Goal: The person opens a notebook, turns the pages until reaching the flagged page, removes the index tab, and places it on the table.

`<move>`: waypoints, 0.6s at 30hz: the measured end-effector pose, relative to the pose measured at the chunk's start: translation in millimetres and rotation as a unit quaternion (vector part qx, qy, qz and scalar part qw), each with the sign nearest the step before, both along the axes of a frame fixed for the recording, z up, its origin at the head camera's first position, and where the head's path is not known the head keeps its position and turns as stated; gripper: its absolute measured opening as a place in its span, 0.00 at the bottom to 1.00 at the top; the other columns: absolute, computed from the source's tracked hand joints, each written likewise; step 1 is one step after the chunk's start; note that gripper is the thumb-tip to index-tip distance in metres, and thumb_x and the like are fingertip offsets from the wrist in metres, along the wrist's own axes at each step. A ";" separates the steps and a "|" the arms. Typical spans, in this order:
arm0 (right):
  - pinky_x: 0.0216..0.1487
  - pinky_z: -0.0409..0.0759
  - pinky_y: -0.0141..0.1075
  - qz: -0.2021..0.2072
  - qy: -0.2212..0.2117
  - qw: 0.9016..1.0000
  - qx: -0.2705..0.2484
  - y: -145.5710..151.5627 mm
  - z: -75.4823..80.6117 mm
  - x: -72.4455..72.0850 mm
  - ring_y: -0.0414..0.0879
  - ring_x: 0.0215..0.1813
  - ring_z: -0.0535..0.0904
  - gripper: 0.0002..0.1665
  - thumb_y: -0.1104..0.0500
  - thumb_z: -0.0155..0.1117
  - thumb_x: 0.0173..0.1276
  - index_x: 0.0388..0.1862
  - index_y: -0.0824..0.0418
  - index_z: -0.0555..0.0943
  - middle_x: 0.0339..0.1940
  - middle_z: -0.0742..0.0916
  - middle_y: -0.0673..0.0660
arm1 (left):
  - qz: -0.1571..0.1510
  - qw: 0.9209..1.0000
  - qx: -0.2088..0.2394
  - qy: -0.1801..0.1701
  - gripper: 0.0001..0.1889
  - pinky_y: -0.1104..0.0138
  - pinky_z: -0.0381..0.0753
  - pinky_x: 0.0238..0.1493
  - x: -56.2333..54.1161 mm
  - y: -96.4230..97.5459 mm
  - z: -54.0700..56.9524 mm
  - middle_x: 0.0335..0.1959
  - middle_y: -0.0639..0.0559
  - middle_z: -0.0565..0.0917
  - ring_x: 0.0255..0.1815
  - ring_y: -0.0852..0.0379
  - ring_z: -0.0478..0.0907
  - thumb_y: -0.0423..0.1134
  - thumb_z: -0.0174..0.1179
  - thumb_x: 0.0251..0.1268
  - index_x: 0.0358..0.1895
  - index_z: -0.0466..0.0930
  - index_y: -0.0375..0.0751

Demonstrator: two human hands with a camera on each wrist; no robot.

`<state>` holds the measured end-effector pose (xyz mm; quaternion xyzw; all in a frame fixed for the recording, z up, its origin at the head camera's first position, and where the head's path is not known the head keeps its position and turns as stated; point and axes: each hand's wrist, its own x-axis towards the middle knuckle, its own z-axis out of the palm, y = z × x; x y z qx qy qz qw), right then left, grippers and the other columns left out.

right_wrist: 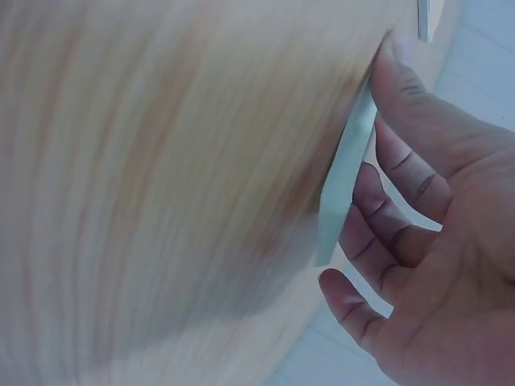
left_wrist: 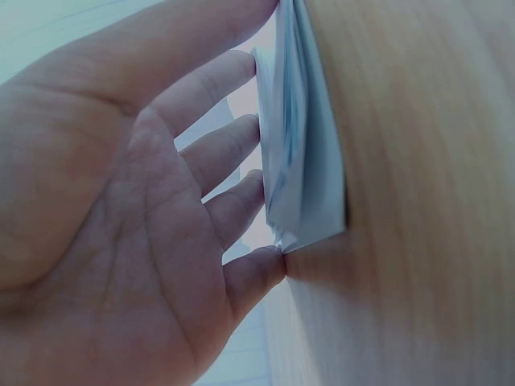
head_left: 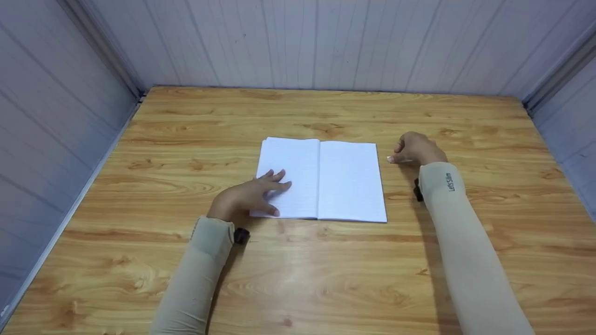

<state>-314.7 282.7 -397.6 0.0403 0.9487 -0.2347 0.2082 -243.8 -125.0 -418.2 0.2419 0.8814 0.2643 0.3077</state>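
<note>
An open notebook (head_left: pixel 349 181) with faintly lined white pages lies on the wooden table. Spread over the lower left part of its left page, my left hand (head_left: pixel 251 193) rests with fingers apart. The left wrist view shows the fingertips of that hand (left_wrist: pixel 153 185) at the edge of the notebook's pages (left_wrist: pixel 302 145). Right of the notebook, my right hand (head_left: pixel 419 148) pinches a thin pale strip (right_wrist: pixel 346 177), which looks like folded paper. Only a small white end of the strip (head_left: pixel 390 159) shows in the head view. Its underside is hidden.
The wood-grain table (head_left: pixel 288 279) extends around the notebook on all sides. Panelled walls (head_left: pixel 298 46) stand behind it and at the left and right. Each wrist carries a dark strapped device (head_left: pixel 241 236) beside a beige sleeve (head_left: pixel 191 284).
</note>
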 end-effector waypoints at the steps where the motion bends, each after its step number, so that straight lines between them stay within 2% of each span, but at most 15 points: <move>1: 0.58 0.67 0.55 -0.003 0.001 1.000 0.002 -0.8 -0.2 0.1 0.53 0.46 0.70 0.18 0.53 0.67 0.64 0.43 0.65 0.75 0.43 0.79 0.59 | 0.000 1.000 -0.001 0.000 0.41 0.50 0.37 0.77 -0.1 -0.1 0.1 0.79 0.60 0.39 0.79 0.53 0.27 0.40 0.66 0.59 0.74 0.56 0.55; 4: 0.64 0.62 0.58 -0.004 0.009 1.000 0.004 -1.6 -2.0 -0.3 0.54 0.47 0.70 0.18 0.53 0.67 0.65 0.44 0.65 0.75 0.44 0.79 0.60 | 0.000 1.000 -0.001 0.000 0.41 0.50 0.37 0.77 -2.1 -0.1 -0.2 0.79 0.60 0.39 0.79 0.52 0.27 0.40 0.66 0.59 0.74 0.56 0.55; 9: 0.71 0.45 0.64 0.015 0.048 0.999 0.003 0.3 -8.8 -2.9 0.57 0.48 0.71 0.18 0.53 0.67 0.64 0.42 0.67 0.77 0.43 0.81 0.62 | -0.002 1.000 -0.003 0.001 0.41 0.50 0.37 0.77 -6.4 -0.9 -2.4 0.79 0.59 0.38 0.79 0.52 0.26 0.40 0.66 0.59 0.74 0.55 0.55; 15: 0.69 0.45 0.65 0.042 0.077 0.996 -0.014 10.1 -16.1 -4.4 0.60 0.52 0.73 0.21 0.50 0.65 0.66 0.45 0.67 0.77 0.44 0.83 0.65 | -0.016 1.000 0.022 0.007 0.36 0.49 0.34 0.77 -11.6 -2.6 -6.4 0.80 0.54 0.39 0.79 0.49 0.27 0.40 0.61 0.65 0.75 0.55 0.51; 18: 0.69 0.49 0.64 0.047 0.078 0.995 -0.037 15.8 -15.7 -2.5 0.60 0.51 0.76 0.24 0.49 0.60 0.70 0.51 0.68 0.76 0.47 0.83 0.67 | 0.008 0.999 0.053 0.001 0.31 0.52 0.36 0.78 -14.8 -6.9 -7.8 0.80 0.54 0.43 0.80 0.51 0.32 0.40 0.56 0.70 0.74 0.58 0.49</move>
